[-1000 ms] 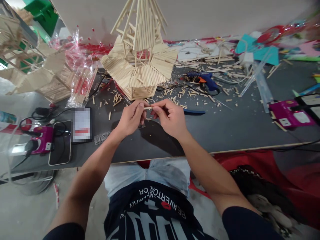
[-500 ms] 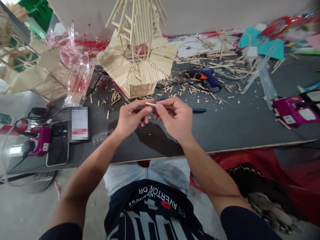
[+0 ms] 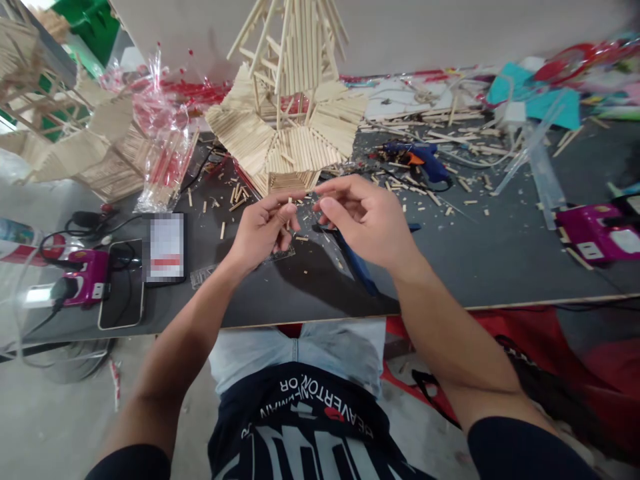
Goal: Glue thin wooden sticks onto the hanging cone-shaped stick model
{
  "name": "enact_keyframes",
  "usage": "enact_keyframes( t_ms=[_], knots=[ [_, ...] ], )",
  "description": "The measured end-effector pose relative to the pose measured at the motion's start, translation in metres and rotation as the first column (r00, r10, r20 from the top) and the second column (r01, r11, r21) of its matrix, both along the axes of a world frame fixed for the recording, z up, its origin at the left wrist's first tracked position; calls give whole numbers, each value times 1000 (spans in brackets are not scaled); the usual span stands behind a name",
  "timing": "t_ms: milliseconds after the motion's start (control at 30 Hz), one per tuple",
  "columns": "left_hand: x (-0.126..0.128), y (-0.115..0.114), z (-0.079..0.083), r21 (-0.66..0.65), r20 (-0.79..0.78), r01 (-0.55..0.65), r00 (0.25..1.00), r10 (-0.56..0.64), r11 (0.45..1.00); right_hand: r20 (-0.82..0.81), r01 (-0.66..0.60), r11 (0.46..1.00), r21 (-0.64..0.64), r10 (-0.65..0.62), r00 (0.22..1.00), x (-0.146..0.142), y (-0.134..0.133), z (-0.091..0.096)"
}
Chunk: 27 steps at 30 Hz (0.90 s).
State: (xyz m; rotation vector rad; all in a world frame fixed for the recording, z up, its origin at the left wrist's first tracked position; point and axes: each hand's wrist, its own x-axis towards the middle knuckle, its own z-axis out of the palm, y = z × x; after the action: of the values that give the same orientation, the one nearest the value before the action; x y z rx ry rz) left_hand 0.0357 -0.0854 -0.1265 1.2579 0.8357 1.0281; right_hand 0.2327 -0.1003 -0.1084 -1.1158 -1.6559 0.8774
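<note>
My left hand (image 3: 263,227) pinches a short wooden stick (image 3: 290,199) between thumb and fingertips above the dark table (image 3: 475,260). My right hand (image 3: 367,217) hovers just to the right of it with loosely curled, parted fingers, and I see nothing in them. Blue-handled cutters (image 3: 357,265) lie on the table beneath my right hand, partly hidden by it. Right behind both hands stands a tower model built of wooden sticks (image 3: 290,127).
Cut stick pieces (image 3: 400,187) litter the table. A blue glue gun (image 3: 420,160) lies behind my right hand. A phone (image 3: 120,293), a purple charger (image 3: 85,283) and cables sit at the left. Bagged sticks (image 3: 165,160) and another stick model (image 3: 75,147) stand far left, and a purple box (image 3: 595,237) at the right.
My right hand let go of the short stick and moved right, its fingers opening. The stick stays in my left hand. The cutters' blue handle now shows under my right hand.
</note>
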Motion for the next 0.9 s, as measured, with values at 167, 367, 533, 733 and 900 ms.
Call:
enact_keyframes(
  t_ms=[167, 367, 533, 733, 900],
  knots=[
    [-6, 1, 4, 106, -308, 143, 946, -104, 984, 60, -127, 992, 21, 125, 990, -3, 11, -6],
    [-9, -1, -1, 327, -511, 98, 855, 89, 940, 79, -68, 997, 38, 64, 995, -4, 8, -21],
    [-8, -1, -4, 683, -506, 74, 765, 398, 727, 329, 31, 997, 64, -51, 943, 16, -4, -13],
    [-12, -2, -7, 797, -453, 111, 760, 466, 594, 786, 293, 956, -25, -162, 597, 50, -46, -29],
    [-11, -7, -1, 853, -418, 137, 756, 503, 503, 881, 342, 927, -152, -30, 472, 59, -63, -47]
  ],
)
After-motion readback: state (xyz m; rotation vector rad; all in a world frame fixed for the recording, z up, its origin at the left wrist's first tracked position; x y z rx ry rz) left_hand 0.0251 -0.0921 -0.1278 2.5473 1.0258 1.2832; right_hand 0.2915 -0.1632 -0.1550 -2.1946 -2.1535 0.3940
